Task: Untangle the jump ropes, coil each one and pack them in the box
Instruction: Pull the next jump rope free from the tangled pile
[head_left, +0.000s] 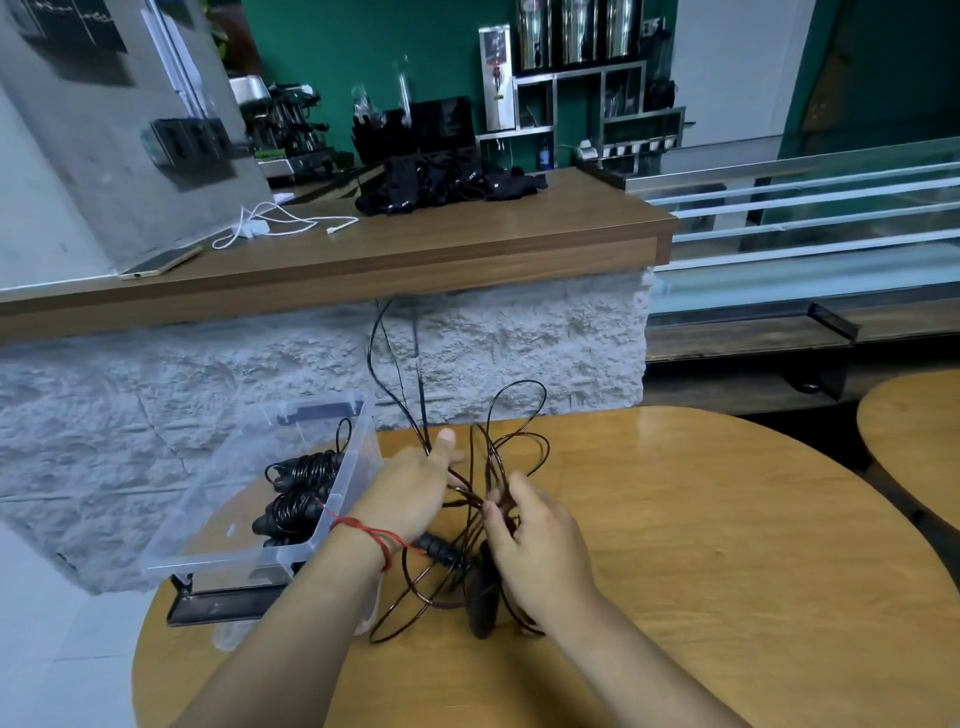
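A person sits or stands at a round wooden table (701, 545), seen from above through their own eyes, both bare forearms reaching in from the bottom edge. Between the hands lies a tangled jump rope (511, 452) – thin, dark cord thrown into loose loops, some flat on the table, some standing up, with a few strands rising toward the counter behind.

The left hand (410, 493) is spread fairly wide, thumb raised and fingers mostly straight; strands run between thumb and fingers, though whether it pinches them cannot be told. A red string bracelet (370, 533) circles that wrist. The right hand (540, 545) has its fingers curled inward, pinching cord at the knot's centre. Two black handles lie in the tangle: one handle (441, 550) just beside the left wrist, the other handle (483, 603) partly beneath the right hand.

At the table's left edge stands a clear plastic box (208, 525), open at the top – inside it are coiled ropes (301, 499), black and bundled.

Behind runs a wooden counter (467, 244) on a rough white stone base, carrying a white cable (275, 223), a pile of black items (447, 187) and a phone (161, 261) leaning against the wall. A second table (914, 431) shows at the right edge.
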